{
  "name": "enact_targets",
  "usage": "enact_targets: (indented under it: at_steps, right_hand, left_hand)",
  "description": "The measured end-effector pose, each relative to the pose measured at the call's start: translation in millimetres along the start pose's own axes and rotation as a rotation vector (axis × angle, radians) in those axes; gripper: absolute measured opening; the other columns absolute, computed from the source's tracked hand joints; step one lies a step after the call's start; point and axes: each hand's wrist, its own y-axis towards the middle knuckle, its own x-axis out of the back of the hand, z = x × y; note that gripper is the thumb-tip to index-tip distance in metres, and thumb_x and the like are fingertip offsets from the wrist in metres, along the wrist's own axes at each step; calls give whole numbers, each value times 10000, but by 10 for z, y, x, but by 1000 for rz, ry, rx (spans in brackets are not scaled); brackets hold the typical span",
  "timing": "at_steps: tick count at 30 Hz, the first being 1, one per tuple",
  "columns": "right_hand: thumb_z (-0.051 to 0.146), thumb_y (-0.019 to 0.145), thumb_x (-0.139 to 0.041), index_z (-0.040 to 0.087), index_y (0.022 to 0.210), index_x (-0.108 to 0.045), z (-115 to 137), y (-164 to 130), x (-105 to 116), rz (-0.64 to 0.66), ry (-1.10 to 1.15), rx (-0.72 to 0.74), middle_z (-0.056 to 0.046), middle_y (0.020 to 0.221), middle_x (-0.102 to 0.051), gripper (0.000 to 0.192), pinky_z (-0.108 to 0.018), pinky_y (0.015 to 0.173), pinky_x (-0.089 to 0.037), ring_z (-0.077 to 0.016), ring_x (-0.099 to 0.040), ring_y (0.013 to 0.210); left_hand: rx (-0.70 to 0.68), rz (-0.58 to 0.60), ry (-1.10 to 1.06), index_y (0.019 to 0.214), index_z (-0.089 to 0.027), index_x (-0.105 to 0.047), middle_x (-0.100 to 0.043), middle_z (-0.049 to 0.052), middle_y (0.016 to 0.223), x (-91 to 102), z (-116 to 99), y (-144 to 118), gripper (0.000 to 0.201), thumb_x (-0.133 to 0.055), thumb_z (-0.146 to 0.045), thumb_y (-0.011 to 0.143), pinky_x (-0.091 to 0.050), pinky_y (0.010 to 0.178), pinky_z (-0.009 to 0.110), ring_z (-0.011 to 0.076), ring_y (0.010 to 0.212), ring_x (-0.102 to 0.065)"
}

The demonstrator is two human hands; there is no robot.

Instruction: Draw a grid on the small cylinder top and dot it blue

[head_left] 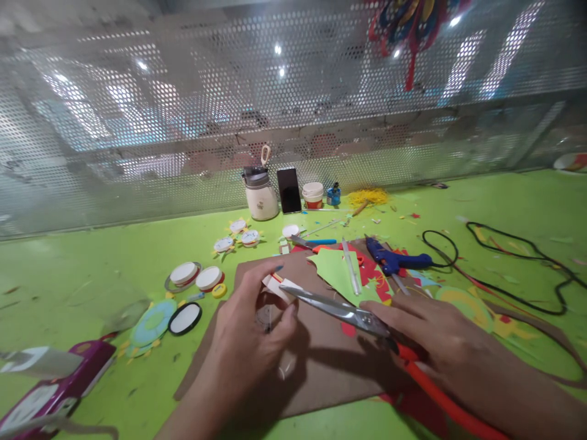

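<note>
My left hand [250, 324] pinches a small white piece [274, 288] with a red and yellow stripe, perhaps paper or card, between thumb and fingers. In my right hand [435, 336] are scissors [339, 308] with long metal blades and red-orange handles. The blade tips touch or overlap the white piece at its right side. Beneath both hands lies a brown cardboard sheet [321, 385]. A clear round object [265, 315] shows partly behind my left fingers; its kind is unclear.
A blue glue gun [394, 258] with a black cord lies beyond my right hand, beside green paper [337, 275] and a cutter [351, 269]. White lids [211, 278] sit left. A purple power strip [59, 385] is front left. A jug [261, 198] and phone [288, 190] stand behind.
</note>
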Motion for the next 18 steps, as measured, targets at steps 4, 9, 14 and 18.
enact_targets:
  at_steps: [4, 9, 14, 18]
  right_hand:
    - [40, 850, -511, 232, 1280, -737, -7, -17, -25, 19, 21, -6, -112, 1055, -824, 523, -358, 687, -645, -256, -781, 792]
    - [40, 851, -512, 244, 1288, -740, 0, -19, -51, -3, 16, 2, -97, 1019, -825, 533, -443, 811, -649, -261, -774, 765]
    - [24, 864, -498, 244, 1294, -746, 12, -18, -39, 47, 58, -2, -88, 984, -830, 542, -450, 827, -649, -259, -789, 790]
    - [26, 838, -519, 236, 1254, -768, 4, -19, -71, 16, 43, -32, -101, 999, -835, 529, -391, 710, -640, -264, -781, 781]
  left_hand:
    - [3, 18, -37, 1374, -285, -650, -767, 53, 1097, -9, 31, 8, 488, -705, -177, 901, -674, 836, 342, 201, 866, -789]
    - [9, -7, -102, 1341, -269, -649, -777, 39, 1058, -66, 75, 22, 413, -682, -231, 931, -672, 743, 298, 185, 823, -812]
    - [29, -3, -55, 1347, -263, -644, -782, 35, 1010, -52, 45, 20, 413, -682, -229, 937, -650, 745, 308, 191, 830, -798]
    - [22, -9, -47, 1330, -269, -652, -780, 34, 1029, -38, 35, 27, 393, -677, -242, 939, -636, 720, 302, 185, 810, -788]
